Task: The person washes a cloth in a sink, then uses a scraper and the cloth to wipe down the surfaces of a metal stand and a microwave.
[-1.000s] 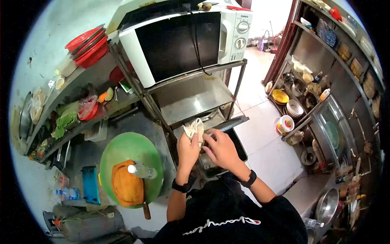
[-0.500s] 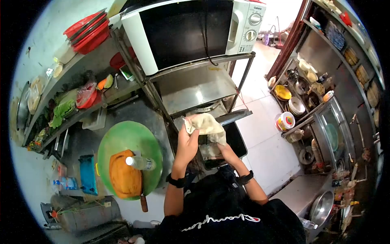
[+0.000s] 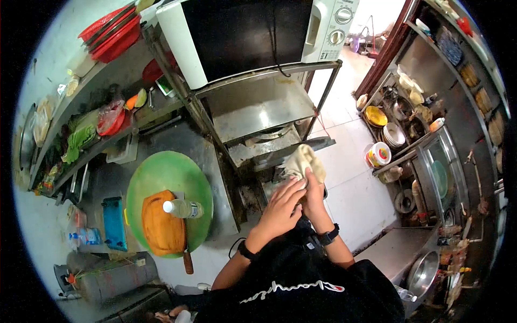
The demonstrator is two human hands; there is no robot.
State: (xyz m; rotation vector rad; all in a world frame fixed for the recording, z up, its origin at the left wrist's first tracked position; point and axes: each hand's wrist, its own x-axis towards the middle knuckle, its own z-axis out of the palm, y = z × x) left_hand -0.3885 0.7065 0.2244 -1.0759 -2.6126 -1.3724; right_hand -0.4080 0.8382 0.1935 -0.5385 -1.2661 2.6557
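A crumpled cream-coloured cloth (image 3: 308,161) is bunched up in front of my body. My right hand (image 3: 314,200) grips it from below, thumb pressed against the fabric. My left hand (image 3: 281,209) lies across beside it, fingers stretched out, their tips touching or very close to the cloth's lower left side. Both wrists wear black bands. Some translucent material (image 3: 280,174) shows left of the cloth; what it is I cannot make out. Behind the hands, a dark bin is mostly hidden.
A green round board (image 3: 141,185) at left bears a wooden board (image 3: 161,229), a clear bottle (image 3: 186,209) and a brown-handled tool (image 3: 188,262). A microwave (image 3: 247,43) stands on the metal rack (image 3: 258,116) ahead. Crowded shelves (image 3: 393,102) line the right.
The cloth has gone from stretched between both hands to bunched in my right hand, further right. My left hand has let go its hold and moved right, fingers extended.
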